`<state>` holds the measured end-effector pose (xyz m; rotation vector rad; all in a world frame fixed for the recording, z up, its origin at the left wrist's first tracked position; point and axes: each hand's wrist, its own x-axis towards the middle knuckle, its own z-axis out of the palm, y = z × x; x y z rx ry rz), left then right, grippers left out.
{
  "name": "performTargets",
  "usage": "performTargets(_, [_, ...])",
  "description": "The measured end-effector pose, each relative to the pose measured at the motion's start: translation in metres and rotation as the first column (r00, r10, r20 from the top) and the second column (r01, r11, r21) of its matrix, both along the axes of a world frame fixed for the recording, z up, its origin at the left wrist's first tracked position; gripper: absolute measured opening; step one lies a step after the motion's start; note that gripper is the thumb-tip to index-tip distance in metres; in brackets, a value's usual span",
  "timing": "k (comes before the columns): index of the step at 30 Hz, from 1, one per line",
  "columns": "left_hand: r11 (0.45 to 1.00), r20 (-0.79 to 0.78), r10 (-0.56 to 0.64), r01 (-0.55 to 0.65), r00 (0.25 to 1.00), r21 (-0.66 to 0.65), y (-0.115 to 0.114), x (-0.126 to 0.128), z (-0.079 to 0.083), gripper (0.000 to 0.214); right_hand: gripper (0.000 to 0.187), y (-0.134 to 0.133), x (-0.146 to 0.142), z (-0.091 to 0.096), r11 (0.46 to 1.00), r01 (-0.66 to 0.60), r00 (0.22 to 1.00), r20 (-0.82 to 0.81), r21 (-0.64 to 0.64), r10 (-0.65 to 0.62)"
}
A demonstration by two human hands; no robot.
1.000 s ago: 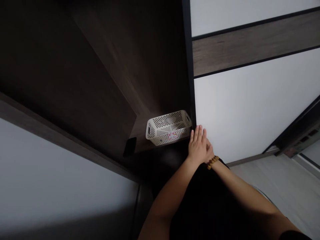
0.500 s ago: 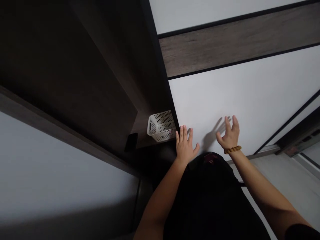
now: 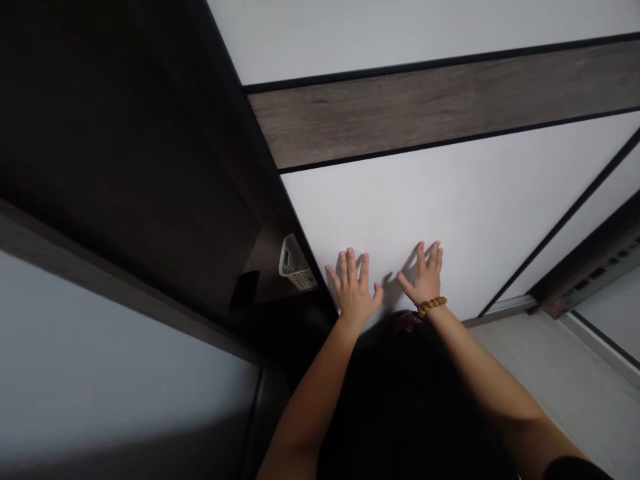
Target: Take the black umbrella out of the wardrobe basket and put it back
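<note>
A white sliding door (image 3: pixel 480 207) with black trim and a grey wood-grain band (image 3: pixel 400 110) stands in front of me. Near its left edge, my left hand (image 3: pixel 356 293) lies against the white panel with its fingers spread. My right hand (image 3: pixel 425 273), with a brown bracelet (image 3: pixel 432 306) at the wrist, is on the same panel farther right. Its fingers are stretched out and its thumb points left. Neither hand holds anything. Just left of the door's edge is a white perforated basket (image 3: pixel 295 267), partly hidden behind the door.
The dark wardrobe interior (image 3: pixel 150 167) opens to the left, with a small black object (image 3: pixel 245 289) beside the basket. A pale panel (image 3: pixel 100 353) fills the lower left. Grey floor (image 3: pixel 555 367) shows at the right, next to another door track (image 3: pixel 510 305).
The door's edge has moved left and now covers more of the basket. My right hand has come down onto the panel, closer to my left hand. My left hand has shifted left.
</note>
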<state>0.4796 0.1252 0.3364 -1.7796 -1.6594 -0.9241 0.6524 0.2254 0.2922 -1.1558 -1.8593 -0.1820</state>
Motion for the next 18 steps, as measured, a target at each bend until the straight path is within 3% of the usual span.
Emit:
performTargets(3, [0.996,-0.004,0.085,-0.085,0.996,-0.002,0.002,-0.014,-0.009,0.079,0.096,-0.006,0.005,-0.006,0.994,-0.110,0.994,-0.026,0.002,0.110])
performTargets(6, [0.993,-0.040,0.119,-0.119,0.992,-0.012,-0.004,-0.026,-0.018,0.081,0.093,-0.001,0.032,-0.016,0.975,-0.219,0.972,-0.072,0.043,0.221])
performTargets(11, [0.980,-0.064,0.184,-0.188,0.981,-0.066,-0.018,-0.041,-0.027,0.086,0.100,0.037,0.096,-0.032,0.991,-0.114,0.982,-0.142,0.067,0.123])
performTargets(15, [0.971,-0.042,0.233,-0.234,0.972,-0.049,-0.022,-0.049,-0.029,0.087,0.114,0.062,0.140,-0.040,0.989,-0.081,0.943,-0.331,-0.123,0.036])
performTargets(18, [0.964,0.000,0.267,-0.267,0.964,-0.007,-0.024,-0.051,-0.029,0.089,0.116,0.074,0.157,-0.047,0.967,-0.077,0.934,-0.356,-0.244,-0.015])
